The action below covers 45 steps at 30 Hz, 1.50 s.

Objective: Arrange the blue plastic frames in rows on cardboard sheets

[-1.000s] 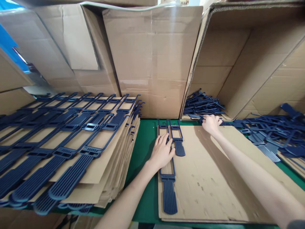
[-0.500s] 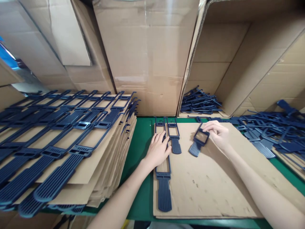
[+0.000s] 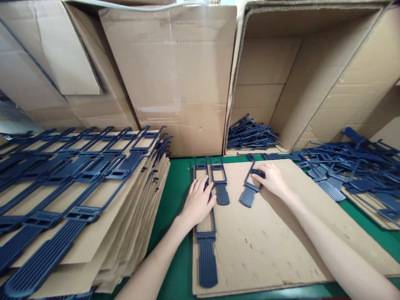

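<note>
My left hand (image 3: 195,206) lies over the frame of a long dark blue plastic part (image 3: 207,260), its fingers spread. That part has an open rectangular frame and a ribbed paddle end pointing toward me. Right beside it on the cardboard sheet (image 3: 250,246) lies a shorter blue part (image 3: 222,193) of similar shape. My right hand (image 3: 271,181) is closed on the edge of another short ribbed blue plastic part (image 3: 248,196), which sits slightly tilted over the sheet's far side. Fingertips of the right hand are partly hidden.
At left rises a stack of cardboard sheets (image 3: 131,233) layered with blue parts (image 3: 43,258). An open carton (image 3: 268,62) at the back holds a pile of thin blue parts (image 3: 251,133). More loose parts (image 3: 359,166) are heaped at right. Green tabletop (image 3: 170,208) shows between.
The view has shifted, so the scene sits farther left. The short part in my right hand is turned straighter and lies lower toward the sheet. My left hand stays on the long part.
</note>
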Tool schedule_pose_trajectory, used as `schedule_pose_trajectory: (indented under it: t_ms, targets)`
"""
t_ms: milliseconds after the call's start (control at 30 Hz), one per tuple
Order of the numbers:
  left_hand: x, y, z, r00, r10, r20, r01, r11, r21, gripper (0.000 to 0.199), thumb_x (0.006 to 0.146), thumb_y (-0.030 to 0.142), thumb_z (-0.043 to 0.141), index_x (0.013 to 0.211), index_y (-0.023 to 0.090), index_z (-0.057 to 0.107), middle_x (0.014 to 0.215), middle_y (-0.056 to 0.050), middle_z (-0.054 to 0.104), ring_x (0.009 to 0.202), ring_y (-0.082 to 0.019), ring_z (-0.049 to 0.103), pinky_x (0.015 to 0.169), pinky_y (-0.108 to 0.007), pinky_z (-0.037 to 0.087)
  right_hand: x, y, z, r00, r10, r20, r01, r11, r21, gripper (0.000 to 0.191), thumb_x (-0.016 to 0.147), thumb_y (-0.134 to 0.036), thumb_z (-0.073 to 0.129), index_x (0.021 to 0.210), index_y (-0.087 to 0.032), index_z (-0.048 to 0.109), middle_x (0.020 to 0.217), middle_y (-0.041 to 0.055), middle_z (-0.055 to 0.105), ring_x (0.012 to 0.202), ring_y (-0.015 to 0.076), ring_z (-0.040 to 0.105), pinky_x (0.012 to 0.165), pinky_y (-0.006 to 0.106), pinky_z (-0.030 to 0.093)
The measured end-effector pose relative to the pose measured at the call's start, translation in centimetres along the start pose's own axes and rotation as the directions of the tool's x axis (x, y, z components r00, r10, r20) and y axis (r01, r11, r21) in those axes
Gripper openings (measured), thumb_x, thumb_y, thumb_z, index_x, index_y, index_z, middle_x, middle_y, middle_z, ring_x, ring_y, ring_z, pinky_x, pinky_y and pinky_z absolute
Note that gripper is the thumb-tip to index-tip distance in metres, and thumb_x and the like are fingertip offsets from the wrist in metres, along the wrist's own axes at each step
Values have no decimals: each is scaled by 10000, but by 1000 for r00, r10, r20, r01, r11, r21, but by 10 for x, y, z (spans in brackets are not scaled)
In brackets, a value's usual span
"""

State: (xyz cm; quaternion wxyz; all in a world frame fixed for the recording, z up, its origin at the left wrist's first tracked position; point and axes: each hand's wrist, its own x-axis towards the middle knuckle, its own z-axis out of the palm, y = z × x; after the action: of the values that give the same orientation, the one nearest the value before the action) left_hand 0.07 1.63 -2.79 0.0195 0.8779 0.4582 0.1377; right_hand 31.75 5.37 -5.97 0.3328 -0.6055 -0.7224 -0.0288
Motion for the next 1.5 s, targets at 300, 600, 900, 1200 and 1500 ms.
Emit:
schedule_pose_trajectory:
  t_ms: [300,600,900,1200,1500]
  targets:
    - [1,0,1,1000,-4,2,4,1000,-18,414,917,307,434,1293,146,502,1456,-146,368,1363,-269,309,1139,-475,213,4,-20,-8,990,-140,18,121,908,401,362,871,-219,435,1208,-266,560,1017,69,531,950,210,568,848,385,504]
    - [1,-2,3,1000,12,-10,-12,1000,-1,425,930,325,414,1300,133,499,1460,-152,356,1370,-270,294,1140,-469,213,2,15,-7,998,58,-29,-47,961,273,321,831,-167,360,954,-168,656,815,65,684,772,212,654,744,375,522]
    - [0,2,0,1000,6,-3,-6,1000,5,389,924,311,424,1270,160,514,1454,-142,364,1363,-266,309,1135,-471,219,2,-3,-12,976,-188,108,170,974,152,222,807,-323,583,990,-228,664,1012,71,671,987,274,590,896,451,442]
    - [-1,1,1,1000,5,-21,-6,1000,-25,373,924,314,427,1255,166,511,1453,-142,364,1367,-257,301,1142,-467,198,-3,-28,-6,937,-320,141,306,946,111,205,868,-238,516,1033,-241,637,1028,62,661,1019,257,567,893,463,429]
    - [-1,2,-2,1000,13,-3,-13,999,-45,391,930,301,427,1312,235,477,1457,-120,360,1372,-252,290,1134,-475,201,-14,-71,1,830,-531,171,460,825,329,188,883,-225,528,1048,-229,617,1003,70,657,950,224,590,846,434,457]
